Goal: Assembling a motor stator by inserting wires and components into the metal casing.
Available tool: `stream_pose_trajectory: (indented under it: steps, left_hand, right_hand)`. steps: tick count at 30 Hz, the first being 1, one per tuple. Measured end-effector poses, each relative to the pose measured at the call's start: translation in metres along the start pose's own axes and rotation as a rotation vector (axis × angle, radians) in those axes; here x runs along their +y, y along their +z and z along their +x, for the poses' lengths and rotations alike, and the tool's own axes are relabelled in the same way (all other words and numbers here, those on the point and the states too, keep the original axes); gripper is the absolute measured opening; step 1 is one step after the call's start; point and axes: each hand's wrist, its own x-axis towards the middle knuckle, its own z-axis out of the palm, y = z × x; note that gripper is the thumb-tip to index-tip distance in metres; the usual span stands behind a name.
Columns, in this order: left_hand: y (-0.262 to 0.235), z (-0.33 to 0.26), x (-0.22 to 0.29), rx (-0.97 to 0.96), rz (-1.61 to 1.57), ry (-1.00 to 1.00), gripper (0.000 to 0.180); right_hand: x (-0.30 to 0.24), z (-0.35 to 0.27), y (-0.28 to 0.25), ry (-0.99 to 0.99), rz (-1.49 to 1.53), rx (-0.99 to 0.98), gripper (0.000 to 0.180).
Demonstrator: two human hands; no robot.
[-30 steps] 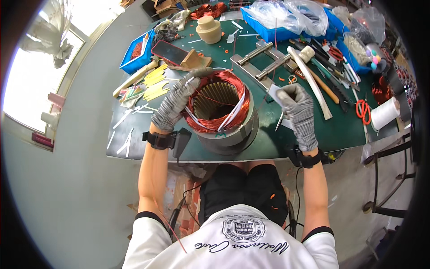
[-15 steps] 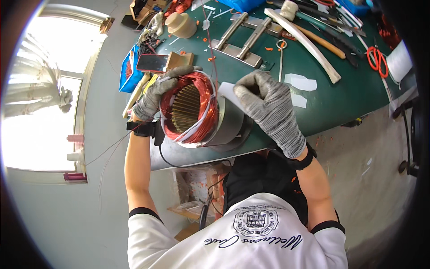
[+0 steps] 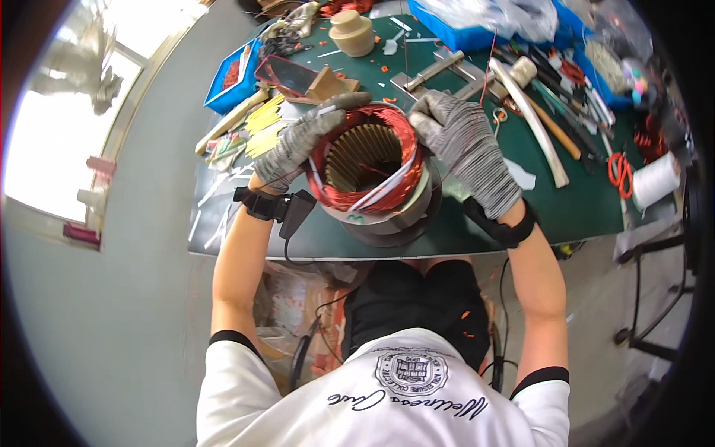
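The copper-wound stator [image 3: 371, 197] lies between left hand [image 3: 302, 141], holding its rim, and right hand [image 3: 465, 145], grip unclear.

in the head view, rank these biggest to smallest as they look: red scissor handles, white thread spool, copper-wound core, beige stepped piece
1. copper-wound core
2. beige stepped piece and white thread spool, too alike to rank
3. red scissor handles

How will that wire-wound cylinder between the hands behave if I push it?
The wire-wound cylinder is probably heavy for its size, given its thick, metal-looking grey body. Its red-brown wire bundle may flex slightly under pressure, being many thin strands. Its rounded side suggests it could roll if tipped over.
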Motion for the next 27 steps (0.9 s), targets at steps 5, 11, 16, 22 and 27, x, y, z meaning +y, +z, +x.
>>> stream_pose_trajectory:
  steps: [5,11,16,22,27]
  left_hand:
    - [-0.010,-0.004,0.005,-0.033,0.142,0.127,0.044]
    - [-0.022,0.022,-0.027,-0.102,0.261,0.244,0.037]
    - [-0.025,0.029,-0.051,-0.022,0.415,0.364,0.031]
    - [-0.017,0.029,-0.040,-0.040,0.509,0.376,0.030]
    - [-0.010,0.018,-0.031,-0.053,0.319,0.373,0.034]
  right_hand:
    - [-0.001,0.031,-0.011,-0.052,-0.126,-0.251,0.018]
    - [-0.004,0.037,-0.011,0.131,0.004,-0.350,0.016]
    - [0.000,0.031,-0.006,0.040,-0.033,-0.228,0.015]
    - [-0.002,0.016,-0.006,0.278,0.192,-0.145,0.016]
    - [0.000,0.028,0.001,0.010,0.020,-0.119,0.015]
